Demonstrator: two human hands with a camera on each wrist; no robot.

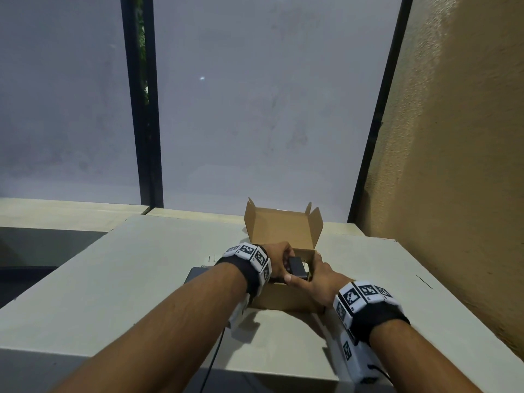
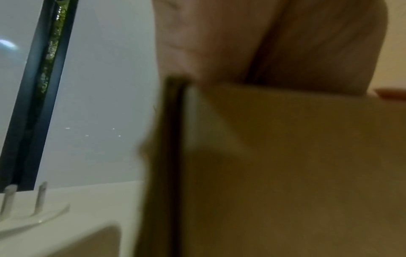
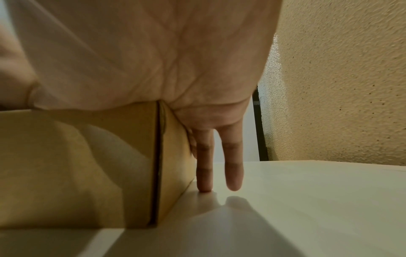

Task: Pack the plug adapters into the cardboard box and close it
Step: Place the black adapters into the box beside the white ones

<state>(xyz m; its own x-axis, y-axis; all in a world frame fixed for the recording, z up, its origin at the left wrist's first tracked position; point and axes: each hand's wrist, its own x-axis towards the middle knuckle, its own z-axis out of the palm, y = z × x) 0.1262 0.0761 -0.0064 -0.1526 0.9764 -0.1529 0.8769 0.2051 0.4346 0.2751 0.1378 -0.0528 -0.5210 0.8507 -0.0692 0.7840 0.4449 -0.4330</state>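
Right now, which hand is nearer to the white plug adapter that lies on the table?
Left. The left hand is at the cardboard box's left side, beside the white plug adapter. The right hand is at the box's far side.

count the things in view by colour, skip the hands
black rectangular plug adapter: 1
white plug adapter with two metal prongs: 1
brown cardboard box, lid open: 1
dark flat item, kind unclear: 1
total: 4
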